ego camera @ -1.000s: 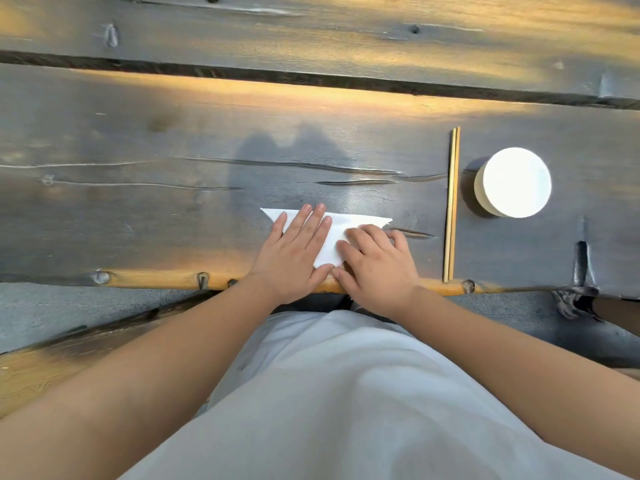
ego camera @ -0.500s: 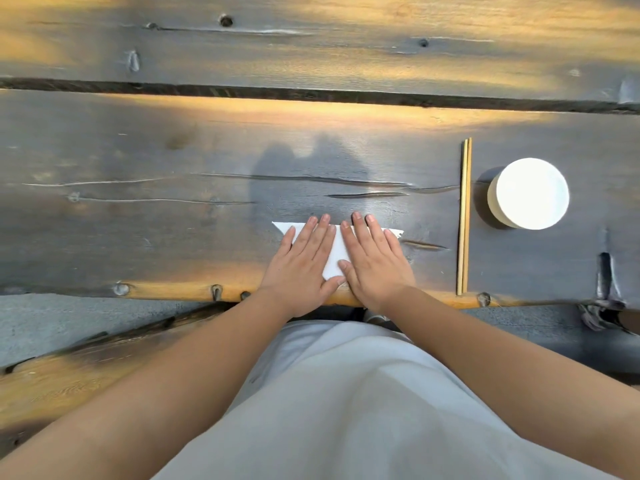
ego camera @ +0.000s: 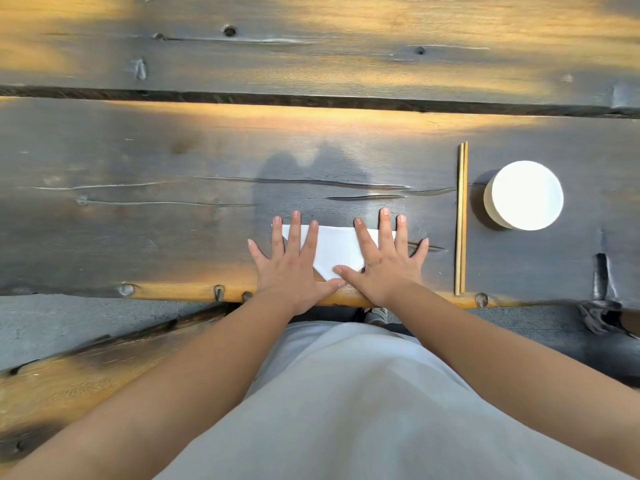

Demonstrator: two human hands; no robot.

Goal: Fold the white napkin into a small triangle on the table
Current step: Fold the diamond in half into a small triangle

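The white napkin [ego camera: 335, 249] lies flat on the dark wooden table [ego camera: 173, 220] near its front edge, folded into a triangle with its long side away from me and its point toward me. My left hand [ego camera: 291, 261] rests palm down on the napkin's left part, fingers spread. My right hand [ego camera: 384, 258] lies palm down on its right part, fingers spread too. Both hands cover the napkin's outer corners, and my thumbs almost meet at its near point. Neither hand grips anything.
A pair of wooden chopsticks [ego camera: 461, 216] lies to the right of my right hand, pointing away from me. A round white bowl [ego camera: 524, 195] stands further right. A dark gap [ego camera: 311, 100] runs across the table between planks. The front edge [ego camera: 180, 292] is close to my wrists.
Both hands have slid apart along the napkin, the left one leftward and the right one rightward, with fingers now spread wide. More of the napkin's middle shows between them.
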